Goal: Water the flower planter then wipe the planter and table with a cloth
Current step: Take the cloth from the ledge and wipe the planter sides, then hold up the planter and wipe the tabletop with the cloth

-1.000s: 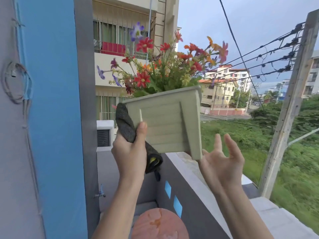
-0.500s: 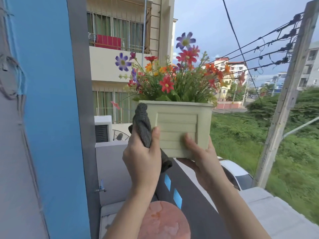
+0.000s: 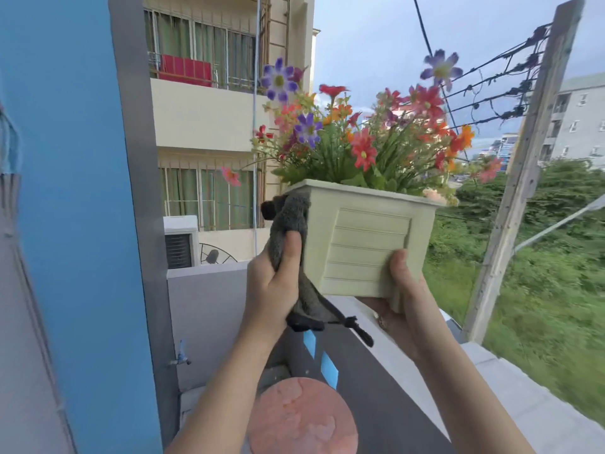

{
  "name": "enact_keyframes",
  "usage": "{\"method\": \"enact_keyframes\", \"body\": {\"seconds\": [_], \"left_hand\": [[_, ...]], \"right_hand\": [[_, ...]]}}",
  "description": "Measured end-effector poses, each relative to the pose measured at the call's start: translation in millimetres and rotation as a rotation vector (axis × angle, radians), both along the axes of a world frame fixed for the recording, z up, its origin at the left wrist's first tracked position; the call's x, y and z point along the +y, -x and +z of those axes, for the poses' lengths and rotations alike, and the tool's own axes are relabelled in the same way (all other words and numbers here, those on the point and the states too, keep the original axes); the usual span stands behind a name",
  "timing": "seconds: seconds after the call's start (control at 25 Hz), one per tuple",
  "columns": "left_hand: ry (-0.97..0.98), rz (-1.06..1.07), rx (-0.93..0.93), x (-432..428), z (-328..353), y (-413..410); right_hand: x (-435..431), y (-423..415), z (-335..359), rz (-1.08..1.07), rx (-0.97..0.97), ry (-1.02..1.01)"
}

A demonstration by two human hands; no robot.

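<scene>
Balcony [image 3: 386,391]; left hand [image 3: 270,290] around cloth [image 3: 291,214]

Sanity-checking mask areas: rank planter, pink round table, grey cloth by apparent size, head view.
1. planter, clearly largest.
2-3. table and cloth look alike: table is cut by the frame edge, cloth is partly hidden in the left hand, so no ranking.

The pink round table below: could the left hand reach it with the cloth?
Probably yes: the right hand carries the planter, so the left hand, gripping the cloth, has open air down to the table.
</scene>
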State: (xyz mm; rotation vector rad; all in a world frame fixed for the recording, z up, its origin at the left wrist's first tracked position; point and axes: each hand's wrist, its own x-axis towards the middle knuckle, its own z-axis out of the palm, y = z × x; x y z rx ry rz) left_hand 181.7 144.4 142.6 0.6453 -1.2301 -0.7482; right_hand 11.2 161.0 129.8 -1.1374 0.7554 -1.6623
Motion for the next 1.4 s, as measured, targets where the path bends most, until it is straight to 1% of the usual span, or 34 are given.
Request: {"method": "enact_keyframes", "body": {"seconds": [0.08,0.16,0.32,0.44,0.52,0.64,0.72,0.96,1.08,1.16,1.28,1.36,1.4], "left_hand": [[-0.088,-0.088,-0.013,-16.2,-2.6,0.1],[-0.166,-0.134,-0.019,-30.1,-12.2,4.2],[-0.349,-0.329,0.126,-31.0,-35.5,32.3],[-0.507,-0.454,0.206,-30.8,-52.6,57.0],[-0.527,-0.415,0.204,-37.4,-62.1,77.2],[-0.556,-0.252,0.175,-54.2,-76.9,110.0],[-0.586,-0.154,0.154,-74.6,-93.5,128.8],[-0.667,0.041,-0.087,-129.3,-140.9,171.5],[-0.662,0.057,-0.301,-145.5,-169.2,174.2],[-0.699,0.061,-0.416,-153.7,-195.4,165.5],[-0.768,-0.002,-0.563,-166.8,-234.1,142.7],[-0.756,-0.014,-0.736,-175.1,-259.8,127.2],[-0.734,0.005,-0.872,-179.4,-276.2,120.0]], "right_hand": [[0.8,2.1,-6.0,-0.023,-0.024,-0.007],[-0.1,6.6,-13.3,-0.054,-0.025,-0.003],[-10.6,25.4,-24.5,-0.161,-0.001,0.014],[-26.1,45.2,-36.6,-0.192,0.035,0.032],[-41.3,64.8,-47.4,-0.212,0.091,0.022],[-67.5,97.5,-60.2,-0.245,0.208,-0.026],[-86.9,118.5,-70.6,-0.237,0.223,-0.021],[-147.0,161.7,-129.2,-0.246,0.203,-0.054],[-169.3,172.7,-167.7,-0.260,0.171,-0.116],[-183.0,177.1,-194.5,-0.266,0.164,-0.147],[-201.2,182.9,-225.7,-0.296,0.176,-0.170],[-211.9,184.2,-244.9,-0.337,0.216,-0.175],[-216.6,182.4,-256.3,-0.349,0.229,-0.186]]}}
